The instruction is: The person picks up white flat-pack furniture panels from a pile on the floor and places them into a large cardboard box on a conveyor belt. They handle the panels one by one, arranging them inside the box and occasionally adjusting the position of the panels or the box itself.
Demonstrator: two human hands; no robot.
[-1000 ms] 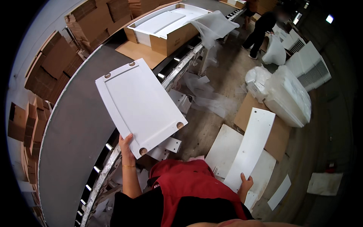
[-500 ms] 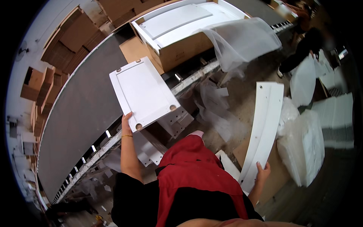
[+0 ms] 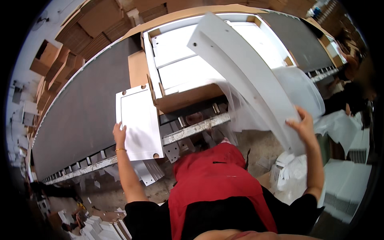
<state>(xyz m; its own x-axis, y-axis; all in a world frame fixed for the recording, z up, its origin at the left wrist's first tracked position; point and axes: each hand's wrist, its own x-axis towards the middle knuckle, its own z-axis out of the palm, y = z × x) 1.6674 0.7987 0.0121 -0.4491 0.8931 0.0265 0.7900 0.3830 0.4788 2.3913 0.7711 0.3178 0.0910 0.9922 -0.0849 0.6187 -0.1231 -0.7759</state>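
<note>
Left hand (image 3: 119, 134) fingers clamp the lower left edge of the white rectangular panel (image 3: 138, 122) over the grey conveyor belt (image 3: 80, 116). Right hand (image 3: 303, 127) grips the long white panel (image 3: 248, 76), raised above the open cardboard box (image 3: 188, 98).

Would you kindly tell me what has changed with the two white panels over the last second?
The right hand has swung the long white panel up from beside the legs until it arches over the open cardboard box. The small white panel in the left hand has come closer to the box's side, by the conveyor belt. Both hands still grip their panels.
</note>
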